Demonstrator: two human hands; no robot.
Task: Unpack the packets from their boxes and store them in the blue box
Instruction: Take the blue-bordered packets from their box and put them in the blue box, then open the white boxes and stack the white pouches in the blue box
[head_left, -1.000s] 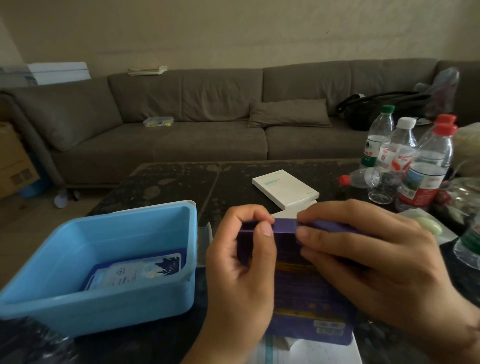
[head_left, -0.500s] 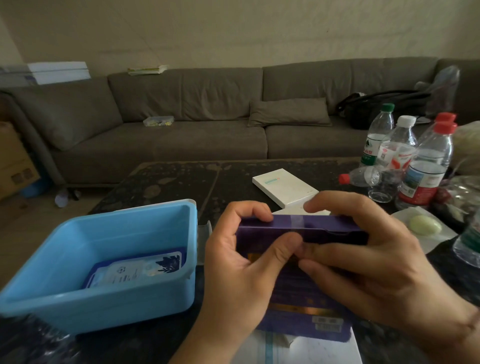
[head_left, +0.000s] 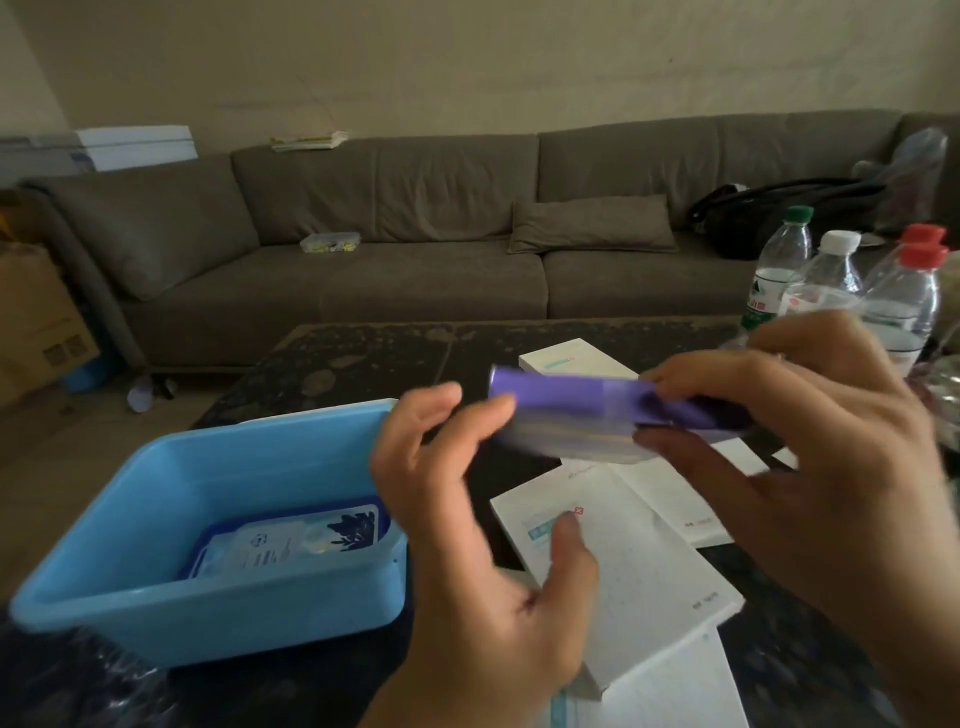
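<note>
1. Right hand (head_left: 810, 467) grips the purple box (head_left: 597, 410) by one end, holding it level above the table; the left hand (head_left: 467, 519) hovers beside the other end, fingers spread and holding nothing.
2. The blue box (head_left: 156, 613) sits to the left with one packet (head_left: 291, 540) inside.
3. Best to steady the purple box, lift its end flap, then slide the contents out toward the blue box.
4. Motion blur hides the flap; whether it is open cannot be told. White boxes (head_left: 623, 566) lie underneath.

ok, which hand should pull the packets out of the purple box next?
Left. The right hand grips the purple box at its right end; the left hand is open and free at the box's left end, beside the blue box.
</note>
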